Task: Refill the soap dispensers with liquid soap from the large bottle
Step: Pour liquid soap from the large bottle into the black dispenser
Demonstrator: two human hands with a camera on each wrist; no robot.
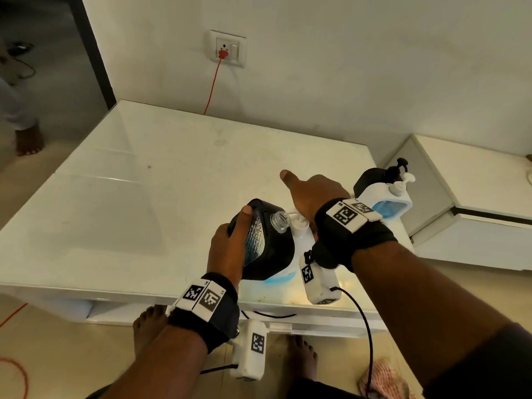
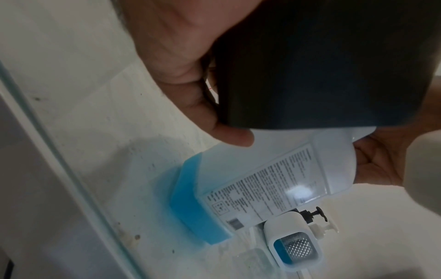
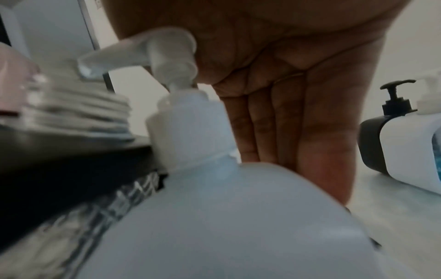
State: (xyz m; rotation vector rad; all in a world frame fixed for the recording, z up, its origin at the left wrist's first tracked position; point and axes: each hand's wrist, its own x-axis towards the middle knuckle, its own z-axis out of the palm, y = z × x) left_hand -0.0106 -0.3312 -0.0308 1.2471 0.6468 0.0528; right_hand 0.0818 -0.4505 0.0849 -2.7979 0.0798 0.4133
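Note:
My left hand [image 1: 230,243] grips a black soap dispenser [image 1: 267,243] and holds it tilted, its clear threaded neck [image 1: 279,221] uncapped and facing right. In the left wrist view the fingers [image 2: 203,113] wrap the dispenser's dark body [image 2: 322,66]. The large translucent bottle [image 2: 262,179], with blue soap low inside, stands on the white table [image 1: 144,197] right beside it. Its white pump [image 3: 171,62] points at the clear neck [image 3: 71,113]. My right hand [image 1: 311,197] lies over that pump, palm on the pump head and fingers [image 3: 274,122] straight down behind the bottle.
Three more pump dispensers, one black and two white [image 1: 383,194], stand together at the table's back right. A lower white cabinet [image 1: 475,197] is to the right. A red cord [image 1: 213,84] hangs from the wall socket. Another person's foot [image 1: 28,139] is on the floor at left.

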